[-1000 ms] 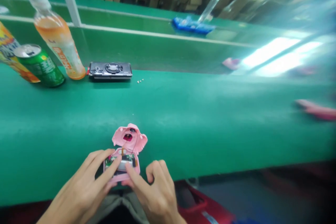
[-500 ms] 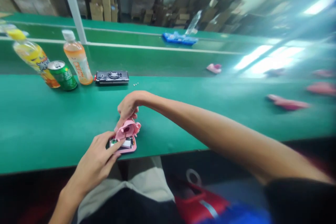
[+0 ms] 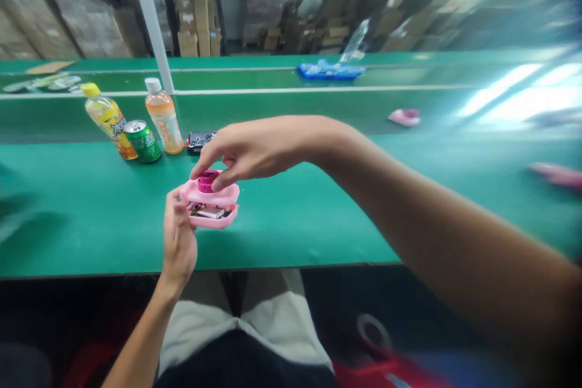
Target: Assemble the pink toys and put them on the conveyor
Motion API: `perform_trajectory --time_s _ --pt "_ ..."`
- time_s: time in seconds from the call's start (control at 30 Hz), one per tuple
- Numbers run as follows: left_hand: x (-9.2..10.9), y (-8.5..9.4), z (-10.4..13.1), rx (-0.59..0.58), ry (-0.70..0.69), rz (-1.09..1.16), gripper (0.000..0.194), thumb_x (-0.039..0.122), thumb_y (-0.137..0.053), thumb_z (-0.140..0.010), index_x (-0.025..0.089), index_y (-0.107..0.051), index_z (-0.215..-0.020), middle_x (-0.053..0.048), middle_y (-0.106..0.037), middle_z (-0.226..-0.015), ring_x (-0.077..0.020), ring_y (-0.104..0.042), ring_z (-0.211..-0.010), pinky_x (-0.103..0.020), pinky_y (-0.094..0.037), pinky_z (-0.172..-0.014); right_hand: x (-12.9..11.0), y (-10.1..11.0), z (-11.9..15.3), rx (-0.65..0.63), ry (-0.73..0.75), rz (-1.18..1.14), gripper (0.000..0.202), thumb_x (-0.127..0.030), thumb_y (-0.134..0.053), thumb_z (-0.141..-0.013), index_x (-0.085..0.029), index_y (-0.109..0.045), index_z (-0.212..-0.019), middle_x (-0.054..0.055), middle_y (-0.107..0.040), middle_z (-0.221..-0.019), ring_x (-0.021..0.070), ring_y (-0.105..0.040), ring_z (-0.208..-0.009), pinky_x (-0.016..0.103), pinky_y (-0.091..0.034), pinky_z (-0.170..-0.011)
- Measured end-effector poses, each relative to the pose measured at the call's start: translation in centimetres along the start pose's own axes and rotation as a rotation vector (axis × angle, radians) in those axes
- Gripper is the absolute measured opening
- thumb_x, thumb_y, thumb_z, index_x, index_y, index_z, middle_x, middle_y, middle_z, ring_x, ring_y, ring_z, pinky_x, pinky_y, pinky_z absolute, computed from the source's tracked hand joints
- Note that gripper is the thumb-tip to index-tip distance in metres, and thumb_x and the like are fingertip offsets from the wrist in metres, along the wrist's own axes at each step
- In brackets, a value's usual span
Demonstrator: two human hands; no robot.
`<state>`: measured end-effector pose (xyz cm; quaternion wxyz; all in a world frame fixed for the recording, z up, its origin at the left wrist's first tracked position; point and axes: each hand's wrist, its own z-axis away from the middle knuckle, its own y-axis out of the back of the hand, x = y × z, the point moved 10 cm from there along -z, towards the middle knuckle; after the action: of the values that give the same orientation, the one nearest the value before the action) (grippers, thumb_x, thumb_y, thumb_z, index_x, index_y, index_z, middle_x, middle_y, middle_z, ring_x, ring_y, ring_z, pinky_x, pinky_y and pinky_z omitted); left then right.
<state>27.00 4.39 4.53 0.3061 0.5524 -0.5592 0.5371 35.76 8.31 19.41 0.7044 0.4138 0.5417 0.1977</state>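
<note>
A pink toy-camera case is in two halves above the green bench. My left hand (image 3: 179, 242) is closed on the left side of the lower half (image 3: 222, 222), which holds a white block (image 3: 211, 212) and dark electronic parts. The upper half (image 3: 227, 195) is tilted over it with a gap at the front. My right hand (image 3: 252, 148) reaches across from above, thumb and fingers pinching the magenta lens ring (image 3: 207, 182) on that upper half. Whether the halves touch at the back is hidden.
At the left stand a yellow-capped bottle (image 3: 109, 118), a green can (image 3: 143, 142) and an orange drink bottle (image 3: 164, 118). A black device (image 3: 195, 142) lies partly behind my right hand. A blue tray (image 3: 330, 71) and pink pieces (image 3: 404, 117) lie farther off.
The case has been raised off the bench. The upper half has turned from showing its inside to lens side up over the lower half. My right hand has shifted onto the lens.
</note>
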Motion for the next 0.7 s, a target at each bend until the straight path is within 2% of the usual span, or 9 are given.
perform_trajectory --time_s 0.1,0.17,0.2,0.27,0.33,0.4,0.47,0.53,0.7 --pt "1.0 -0.8 -0.2 -0.103 -0.047 -0.170 0.076 0.080 -0.046 -0.092 0.017 -0.058 -0.135 -0.016 -0.068 -0.130 -0.0304 -0.069 -0.118 -0.046 -0.059 -0.101 0.3 -0.1 -0.8 -0.042 -0.029 -0.030 0.013 -0.018 -0.085 -0.077 -0.019 -0.083 -0.089 -0.009 -0.071 -0.072 0.0076 -0.060 -0.064 0.020 -0.041 -0.062" --pt "1.5 -0.9 -0.3 -0.141 -0.078 -0.254 0.074 0.078 -0.043 -0.095 0.015 -0.064 -0.128 -0.016 -0.070 -0.128 -0.0304 -0.067 -0.122 -0.044 -0.055 -0.107 0.5 -0.5 -0.8 -0.049 -0.025 -0.024 0.015 -0.020 -0.085 -0.076 -0.021 -0.083 -0.090 -0.008 -0.072 -0.076 0.0092 -0.063 -0.068 0.020 -0.043 -0.064" --pt "1.5 -0.9 -0.3 -0.145 -0.083 -0.264 0.074 0.077 -0.041 -0.095 0.015 -0.065 -0.126 -0.016 -0.071 -0.125 -0.0298 -0.069 -0.119 -0.043 -0.056 -0.105 0.6 -0.4 -0.6 0.005 -0.025 -0.009 0.015 -0.020 -0.085 -0.077 -0.021 -0.083 -0.092 -0.007 -0.073 -0.079 0.0101 -0.063 -0.071 0.021 -0.044 -0.065" --pt "1.2 -0.7 -0.4 -0.113 -0.072 -0.216 0.075 0.077 -0.038 -0.096 0.014 -0.064 -0.128 -0.015 -0.073 -0.119 -0.0282 -0.074 -0.106 -0.041 -0.061 -0.095 1.0 0.6 0.9 0.267 -0.079 0.049 0.013 -0.026 -0.084 -0.081 -0.019 -0.082 -0.092 -0.004 -0.073 -0.082 0.0120 -0.063 -0.075 0.023 -0.044 -0.068" --pt "0.8 -0.5 -0.4 -0.050 -0.054 -0.147 0.077 0.077 -0.036 -0.097 0.013 -0.060 -0.132 -0.015 -0.075 -0.114 -0.0261 -0.077 -0.091 -0.039 -0.064 -0.082 1.9 1.0 4.1 0.596 -0.228 0.101 0.022 -0.039 -0.079 -0.087 -0.016 -0.081 -0.086 -0.001 -0.070 -0.075 0.0128 -0.059 -0.071 0.025 -0.042 -0.067" --pt "0.2 -0.4 -0.4 0.016 -0.043 -0.138 0.076 0.076 -0.035 -0.099 0.012 -0.061 -0.132 -0.015 -0.076 -0.111 -0.0246 -0.077 -0.085 -0.036 -0.064 -0.076 3.2 -0.8 7.2 0.795 -0.399 0.062 0.039 -0.054 -0.072 -0.091 -0.016 -0.081 -0.085 -0.001 -0.064 -0.063 0.0126 -0.054 -0.061 0.026 -0.038 -0.062" --pt "-0.2 -0.4 -0.4 0.074 -0.052 -0.155 0.074 0.074 -0.036 -0.100 0.012 -0.065 -0.128 -0.014 -0.077 -0.109 -0.0247 -0.077 -0.089 -0.036 -0.063 -0.080 4.4 -3.6 8.6 0.871 -0.485 -0.050 0.045 -0.060 -0.069 -0.091 -0.018 -0.082 -0.089 -0.002 -0.064 -0.060 0.0124 -0.051 -0.055 0.027 -0.038 -0.058" --pt "-0.4 -0.5 -0.6 0.123 -0.081 -0.156 0.071 0.073 -0.038 -0.100 0.013 -0.069 -0.122 -0.014 -0.077 -0.110 -0.0265 -0.076 -0.099 -0.037 -0.061 -0.089 4.9 -5.7 9.0 0.956 -0.482 -0.143 0.041 -0.059 -0.070 -0.091 -0.019 -0.081 -0.092 -0.001 -0.069 -0.067 0.0128 -0.053 -0.056 0.027 -0.041 -0.059" --pt "-1.3 -0.9 -1.1 0.236 -0.107 -0.034 0.065 0.072 -0.045 -0.098 0.015 -0.073 -0.110 -0.013 -0.077 -0.111 -0.0256 -0.073 -0.104 -0.035 -0.057 -0.093 4.8 -7.8 8.4 1.138 -0.399 -0.134 0.025 -0.039 -0.060 -0.101 -0.020 -0.076 -0.105 0.004 -0.075 -0.100 0.0156 -0.066 -0.077 0.028 -0.052 -0.073"
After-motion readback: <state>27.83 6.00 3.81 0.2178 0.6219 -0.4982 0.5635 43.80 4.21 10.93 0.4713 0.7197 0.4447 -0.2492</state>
